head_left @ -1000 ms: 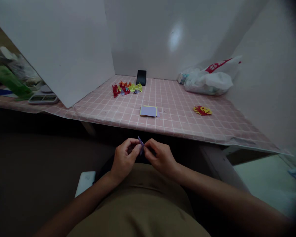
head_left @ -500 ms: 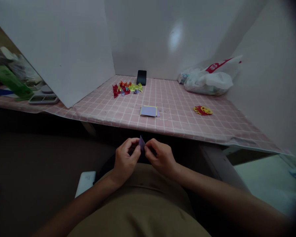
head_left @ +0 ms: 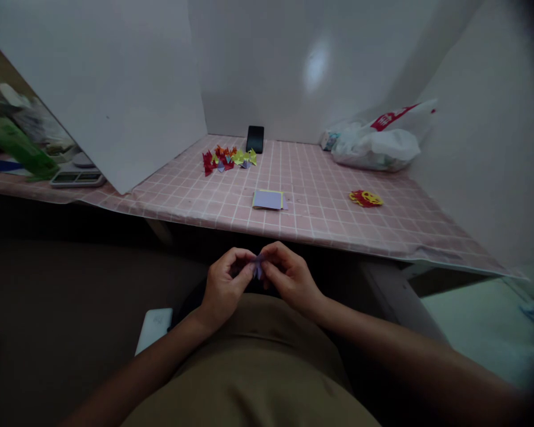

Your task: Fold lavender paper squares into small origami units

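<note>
Pinching the purple paper [head_left: 258, 270] with left hand [head_left: 225, 286] and right hand [head_left: 293, 281], just in front of the bench [head_left: 314, 220], at risk of tearing it by pulling too hard or dropping it by holding loosely.

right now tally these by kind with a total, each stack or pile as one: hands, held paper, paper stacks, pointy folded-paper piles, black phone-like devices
Hands: 2 (left hand, right hand)
Held purple paper: 1
Paper stack: 1
Pointy folded-paper pile: 1
Black phone-like device: 1
Total: 6
</note>
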A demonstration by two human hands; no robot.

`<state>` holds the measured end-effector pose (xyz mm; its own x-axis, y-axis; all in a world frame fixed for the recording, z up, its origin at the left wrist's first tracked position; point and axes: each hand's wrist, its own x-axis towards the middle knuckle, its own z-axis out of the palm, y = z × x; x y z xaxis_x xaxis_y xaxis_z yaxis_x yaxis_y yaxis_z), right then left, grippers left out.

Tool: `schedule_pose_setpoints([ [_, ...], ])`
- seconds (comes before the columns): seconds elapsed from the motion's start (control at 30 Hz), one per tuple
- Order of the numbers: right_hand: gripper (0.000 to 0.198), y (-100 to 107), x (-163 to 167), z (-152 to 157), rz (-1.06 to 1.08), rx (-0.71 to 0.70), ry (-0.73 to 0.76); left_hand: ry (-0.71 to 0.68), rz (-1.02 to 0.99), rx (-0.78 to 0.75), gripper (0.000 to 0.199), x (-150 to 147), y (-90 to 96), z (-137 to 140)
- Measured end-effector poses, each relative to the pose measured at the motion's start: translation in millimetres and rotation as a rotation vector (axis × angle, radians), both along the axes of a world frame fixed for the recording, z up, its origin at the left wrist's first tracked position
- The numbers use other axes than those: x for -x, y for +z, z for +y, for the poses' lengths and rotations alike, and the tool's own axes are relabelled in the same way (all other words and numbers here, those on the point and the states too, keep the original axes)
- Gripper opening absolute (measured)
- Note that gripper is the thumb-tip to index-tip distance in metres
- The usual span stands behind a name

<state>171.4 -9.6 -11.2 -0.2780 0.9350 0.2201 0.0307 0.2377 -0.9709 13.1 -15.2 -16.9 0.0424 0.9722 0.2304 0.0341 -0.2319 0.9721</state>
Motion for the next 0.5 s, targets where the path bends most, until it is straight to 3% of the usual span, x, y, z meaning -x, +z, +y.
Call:
schedule_pose_setpoints([
  [0.17,0.009,2.0,-2.2,0.9,0.017,-0.024,0.063,-0.018,-0.089,0.042,0.004,2.3,2.3,1.6],
  [0.4,0.017,1.2,-3.7,0.4,-0.164,-0.312,0.011,-0.038,-0.163,0.056,0.008,1.9,1.4,1.6],
  [0.5,0.014,1.6,-3.5,-0.7,-0.175,-0.328,0.019,-0.004,-0.175,0.037,0.011,0.2,-1.4,2.0],
])
